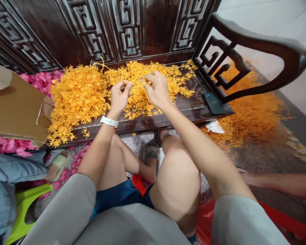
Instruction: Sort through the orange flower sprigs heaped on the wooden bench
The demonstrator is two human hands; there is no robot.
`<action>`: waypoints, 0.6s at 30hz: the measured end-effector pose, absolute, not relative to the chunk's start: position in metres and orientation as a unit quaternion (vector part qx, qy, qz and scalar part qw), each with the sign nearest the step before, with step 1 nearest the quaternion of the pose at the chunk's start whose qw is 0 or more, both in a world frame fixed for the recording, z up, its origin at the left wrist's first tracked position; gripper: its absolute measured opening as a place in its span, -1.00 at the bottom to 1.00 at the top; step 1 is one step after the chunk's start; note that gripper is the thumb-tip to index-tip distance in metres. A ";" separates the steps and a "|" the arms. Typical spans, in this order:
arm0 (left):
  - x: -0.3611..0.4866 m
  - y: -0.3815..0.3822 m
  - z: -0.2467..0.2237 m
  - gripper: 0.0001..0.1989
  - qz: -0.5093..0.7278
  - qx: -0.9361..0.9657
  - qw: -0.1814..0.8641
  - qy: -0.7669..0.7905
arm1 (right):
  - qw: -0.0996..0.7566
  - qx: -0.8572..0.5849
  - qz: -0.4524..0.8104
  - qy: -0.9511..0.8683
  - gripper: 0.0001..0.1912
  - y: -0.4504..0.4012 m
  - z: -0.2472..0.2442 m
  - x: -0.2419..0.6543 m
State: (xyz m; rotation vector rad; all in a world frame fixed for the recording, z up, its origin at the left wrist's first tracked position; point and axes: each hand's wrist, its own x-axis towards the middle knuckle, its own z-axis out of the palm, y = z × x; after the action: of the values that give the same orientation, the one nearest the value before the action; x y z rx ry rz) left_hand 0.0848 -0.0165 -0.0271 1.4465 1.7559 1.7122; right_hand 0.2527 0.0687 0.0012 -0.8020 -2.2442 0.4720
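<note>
Over the dark wooden bench, my left hand (120, 97) is closed in a pinch, with a thin orange plastic piece (126, 82) showing at its fingertips. My right hand (157, 89) faces it, a short gap away, thumb and fingers pinched together. What sits between the right fingertips is too small to name. Beneath and behind both hands spreads a loose layer of yellow-orange plastic flower pieces (142, 103). A taller heap of the same pieces (78, 97) lies to the left of my left hand.
A dark phone (214, 103) lies at the bench's right end, by the curved armrest (270, 51). Orange strands (255, 115) pile up beyond it. At left are a cardboard box (17, 105), pink petals (11, 144) and another person's leg (17, 166). Another person's arm (280, 183) reaches in from the right.
</note>
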 end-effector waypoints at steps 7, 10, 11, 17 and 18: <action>0.083 -0.004 -0.030 -0.49 0.593 0.492 0.159 0.617 | 0.371 -0.288 0.229 -0.852 -0.42 0.050 0.010 0.238; 0.079 0.000 -0.033 -0.55 0.620 0.468 0.182 0.603 | 0.377 -0.267 0.257 -0.849 -0.46 0.042 0.011 0.232; 0.077 0.000 -0.033 -0.57 0.635 0.452 0.188 0.597 | 0.383 -0.257 0.271 -0.845 -0.47 0.041 0.010 0.231; 0.077 0.000 -0.030 -0.58 0.700 0.386 0.199 0.567 | 0.422 -0.185 0.353 -0.814 -0.44 0.044 0.000 0.223; 0.078 0.002 -0.030 -0.58 0.705 0.385 0.196 0.562 | 0.422 -0.177 0.362 -0.812 -0.45 0.044 -0.001 0.223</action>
State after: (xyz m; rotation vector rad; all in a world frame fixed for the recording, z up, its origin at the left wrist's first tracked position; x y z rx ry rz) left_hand 0.0778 0.0021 -0.0300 1.0782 1.5748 1.9755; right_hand 0.2227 0.0436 -0.0012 -0.4432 -2.0337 0.9069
